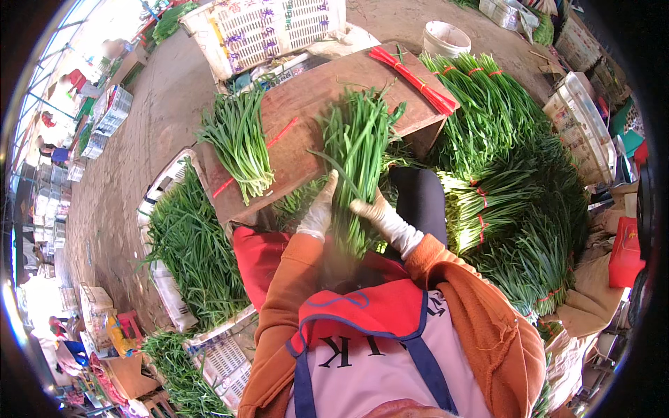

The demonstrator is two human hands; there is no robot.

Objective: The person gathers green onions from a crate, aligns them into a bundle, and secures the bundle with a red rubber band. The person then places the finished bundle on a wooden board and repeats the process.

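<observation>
Between my two gloved hands is a thick bunch of green Chinese chives (pixel 355 151), leaf tips pointing away from me and the lower ends blurred above my lap. My left hand (pixel 320 206) clasps its left side, and my right hand (pixel 377 209) grips the right side with the thumb across the stems. On the wooden board (pixel 298 104) in front lies a smaller chive bunch (pixel 240 146). A red tie strip (pixel 282 131) passes beneath that bunch. A bundle of red tie strips (pixel 413 81) rests at the board's far right corner.
Tied chive bunches (pixel 486 115) are piled to the right. On the left, a white crate (pixel 172 292) holds loose chives (pixel 196 251). A large slotted plastic crate (pixel 266 34) stands beyond the board, near a white bucket (pixel 446 39). Other people are in the left background.
</observation>
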